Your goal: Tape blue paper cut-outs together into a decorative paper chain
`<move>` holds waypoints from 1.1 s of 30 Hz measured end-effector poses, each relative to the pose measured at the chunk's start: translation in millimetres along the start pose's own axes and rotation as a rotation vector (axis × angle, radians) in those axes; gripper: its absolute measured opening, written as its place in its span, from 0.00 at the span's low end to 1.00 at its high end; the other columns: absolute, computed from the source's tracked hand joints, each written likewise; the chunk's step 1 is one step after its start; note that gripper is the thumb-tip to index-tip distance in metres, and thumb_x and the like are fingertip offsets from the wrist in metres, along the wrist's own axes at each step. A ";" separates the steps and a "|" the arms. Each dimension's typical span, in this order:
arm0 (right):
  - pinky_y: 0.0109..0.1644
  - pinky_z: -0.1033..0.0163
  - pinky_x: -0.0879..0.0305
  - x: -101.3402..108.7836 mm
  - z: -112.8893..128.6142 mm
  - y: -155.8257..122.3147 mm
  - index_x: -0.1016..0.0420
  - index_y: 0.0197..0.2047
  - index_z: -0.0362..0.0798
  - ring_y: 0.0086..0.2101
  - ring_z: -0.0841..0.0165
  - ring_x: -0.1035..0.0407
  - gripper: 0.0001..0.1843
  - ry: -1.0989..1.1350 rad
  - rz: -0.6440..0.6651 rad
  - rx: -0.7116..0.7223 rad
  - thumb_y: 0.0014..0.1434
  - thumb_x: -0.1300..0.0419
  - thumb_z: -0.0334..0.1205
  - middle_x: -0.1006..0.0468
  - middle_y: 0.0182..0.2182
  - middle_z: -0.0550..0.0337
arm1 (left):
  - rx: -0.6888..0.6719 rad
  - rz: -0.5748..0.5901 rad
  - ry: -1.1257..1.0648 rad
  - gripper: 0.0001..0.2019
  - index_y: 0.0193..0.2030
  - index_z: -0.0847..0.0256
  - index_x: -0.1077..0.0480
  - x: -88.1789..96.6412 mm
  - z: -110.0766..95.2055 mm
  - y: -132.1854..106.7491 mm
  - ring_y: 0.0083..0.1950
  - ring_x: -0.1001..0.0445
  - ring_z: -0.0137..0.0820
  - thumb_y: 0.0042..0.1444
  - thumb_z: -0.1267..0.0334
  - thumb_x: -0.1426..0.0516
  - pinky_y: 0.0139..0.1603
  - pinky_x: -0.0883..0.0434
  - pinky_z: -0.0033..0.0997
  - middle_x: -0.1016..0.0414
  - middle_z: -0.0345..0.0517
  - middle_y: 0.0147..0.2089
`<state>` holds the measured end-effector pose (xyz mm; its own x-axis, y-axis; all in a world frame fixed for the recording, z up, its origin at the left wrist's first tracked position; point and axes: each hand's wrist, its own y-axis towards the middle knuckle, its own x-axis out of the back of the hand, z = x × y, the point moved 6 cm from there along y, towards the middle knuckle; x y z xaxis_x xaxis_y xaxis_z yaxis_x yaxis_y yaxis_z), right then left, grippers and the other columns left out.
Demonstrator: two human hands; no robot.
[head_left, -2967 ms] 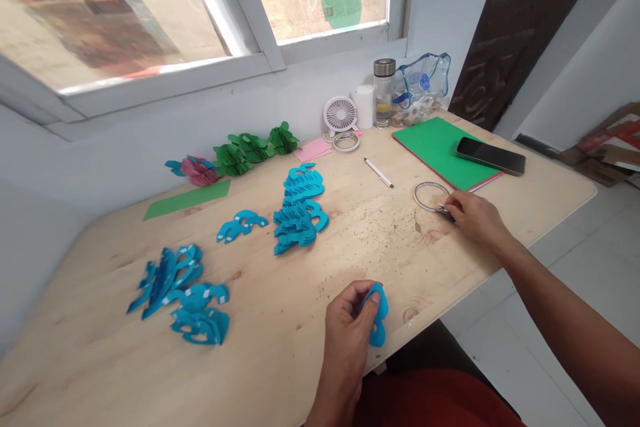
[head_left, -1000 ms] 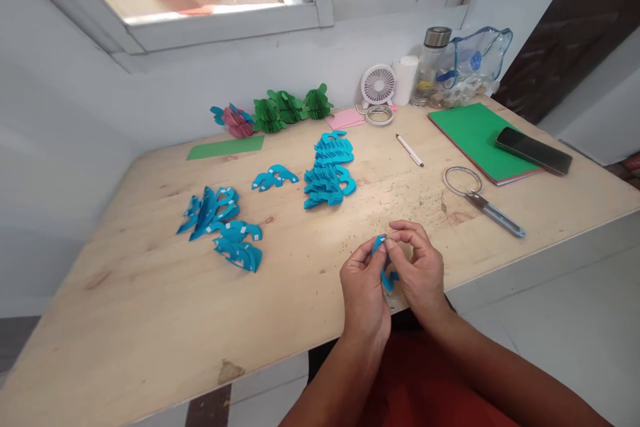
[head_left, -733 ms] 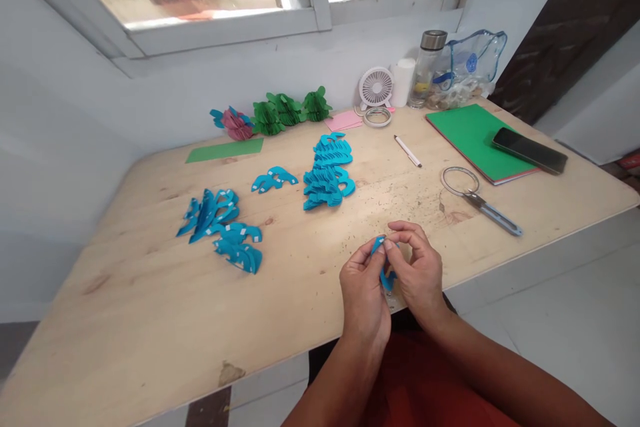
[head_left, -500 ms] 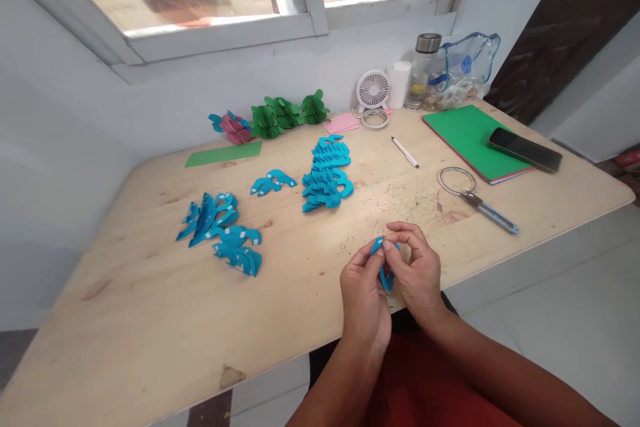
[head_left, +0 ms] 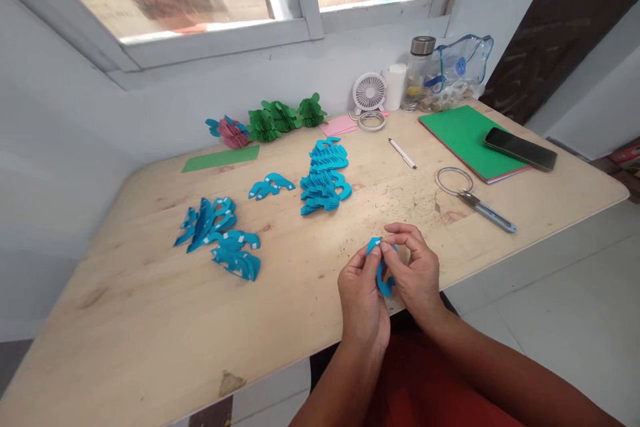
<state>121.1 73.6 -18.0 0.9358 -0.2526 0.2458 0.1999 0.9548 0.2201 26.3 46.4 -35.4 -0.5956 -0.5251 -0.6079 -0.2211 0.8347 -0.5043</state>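
A blue paper cutout (head_left: pixel 384 285) is held near the front edge of a wooden table (head_left: pixel 280 320). It looks light, bendy and easily creased, probably best held by its rim. The left hand (head_left: pixel 361 293) pinches it, thumb on top; the right hand (head_left: pixel 416 273) pinches at its white patch (head_left: pixel 379 242). Beyond sits a blue paper pile (head_left: pixel 323 192).

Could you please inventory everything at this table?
Held cutout: one, blue, front
Loose cutouts: several, blue, left, centre
Paper figures: three green, one pink-blue, back
Strip: one, green, back
Slips: some, pink, back
Fan, cylinder: one each, white, back
Bottle, bag: one each, clear, back
Rings: two, pale, by fan and cutter
Cutter: one, grey, right
Pen: one, white, centre
Sheets: stack, green-topped, right
Phone: one, black, on sheets
Left hand, right hand: on held cutout
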 end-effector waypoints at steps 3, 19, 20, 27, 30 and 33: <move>0.48 0.55 0.34 0.4 -0.5 0.8 0.26 0.28 0.50 0.43 0.63 0.30 0.03 -0.007 0.003 -0.002 0.53 0.40 0.37 0.24 0.41 0.56 | -0.007 -0.018 0.008 0.09 0.31 0.65 0.22 0.2 0.0 1.9 0.30 0.29 0.23 0.40 0.67 0.33 0.34 0.31 0.22 0.24 0.43 0.30; 0.47 0.53 0.33 -1.2 0.6 -0.6 0.24 0.29 0.51 0.43 0.62 0.30 0.04 0.018 0.028 -0.015 0.54 0.40 0.38 0.24 0.40 0.55 | -0.054 -0.068 0.085 0.11 0.31 0.65 0.22 5.5 -2.1 4.6 0.30 0.28 0.25 0.40 0.63 0.33 0.36 0.30 0.25 0.23 0.44 0.30; 0.47 0.53 0.33 -1.7 0.6 -1.4 0.24 0.29 0.51 0.43 0.62 0.30 0.04 0.023 0.033 -0.020 0.54 0.40 0.39 0.24 0.40 0.55 | -0.060 -0.072 0.088 0.11 0.31 0.66 0.22 5.9 -3.0 4.3 0.30 0.28 0.25 0.40 0.63 0.33 0.36 0.30 0.25 0.23 0.44 0.30; 0.47 0.52 0.32 -5.3 1.7 -5.3 0.23 0.33 0.50 0.45 0.61 0.31 0.06 -0.007 0.106 0.034 0.57 0.42 0.38 0.25 0.42 0.53 | -0.106 -0.109 0.145 0.09 0.29 0.67 0.23 13.8 -7.9 5.9 0.27 0.30 0.24 0.41 0.64 0.34 0.28 0.32 0.22 0.24 0.44 0.28; 0.49 0.51 0.33 -7.0 6.1 -7.2 0.22 0.36 0.51 0.46 0.61 0.32 0.08 -0.071 0.138 0.142 0.59 0.43 0.36 0.24 0.42 0.53 | -0.126 -0.122 0.177 0.09 0.29 0.67 0.23 18.7 -8.6 8.5 0.26 0.31 0.24 0.41 0.63 0.34 0.26 0.33 0.21 0.25 0.43 0.27; 0.49 0.51 0.33 -8.5 11.4 -9.5 0.22 0.38 0.51 0.46 0.61 0.33 0.10 -0.130 0.155 0.233 0.60 0.45 0.34 0.24 0.41 0.54 | -0.142 -0.130 0.191 0.08 0.28 0.67 0.24 22.5 -8.7 10.6 0.25 0.32 0.23 0.42 0.63 0.35 0.27 0.33 0.22 0.26 0.42 0.26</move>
<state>107.9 64.8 -11.4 0.9022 -0.1392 0.4083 -0.0280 0.9256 0.3774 3.8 44.9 -49.0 -0.6871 -0.5999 -0.4098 -0.4033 0.7841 -0.4717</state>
